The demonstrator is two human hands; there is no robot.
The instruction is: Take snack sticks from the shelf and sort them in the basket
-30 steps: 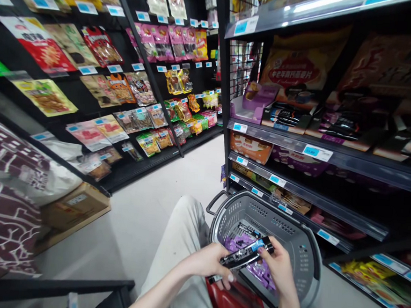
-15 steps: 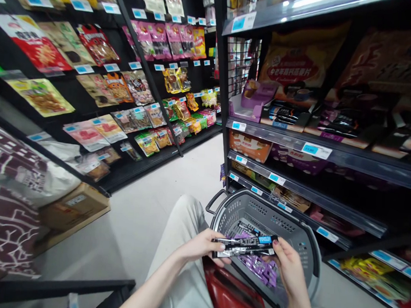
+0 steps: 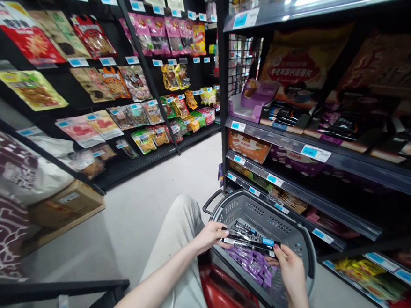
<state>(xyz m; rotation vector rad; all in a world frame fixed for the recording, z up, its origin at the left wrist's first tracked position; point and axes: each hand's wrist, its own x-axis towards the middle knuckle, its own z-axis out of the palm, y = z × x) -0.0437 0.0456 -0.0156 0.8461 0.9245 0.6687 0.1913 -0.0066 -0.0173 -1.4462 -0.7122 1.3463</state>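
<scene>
A left hand (image 3: 211, 235) and right hand (image 3: 292, 265) hold slim black stick packets (image 3: 248, 242) by their ends over a gray shopping basket (image 3: 293, 235) in a store aisle.
Purple sachets (image 3: 254, 268) and more black sticks (image 3: 245, 229) lie in the basket, beside a pale-trousered knee (image 3: 181, 222) and a glossy red object (image 3: 227, 296). At right, dark shelves (image 3: 352, 166) carry an open purple carton (image 3: 257, 96); at left, snack bags (image 3: 94, 37) hang in rows near a cardboard box (image 3: 68, 205).
</scene>
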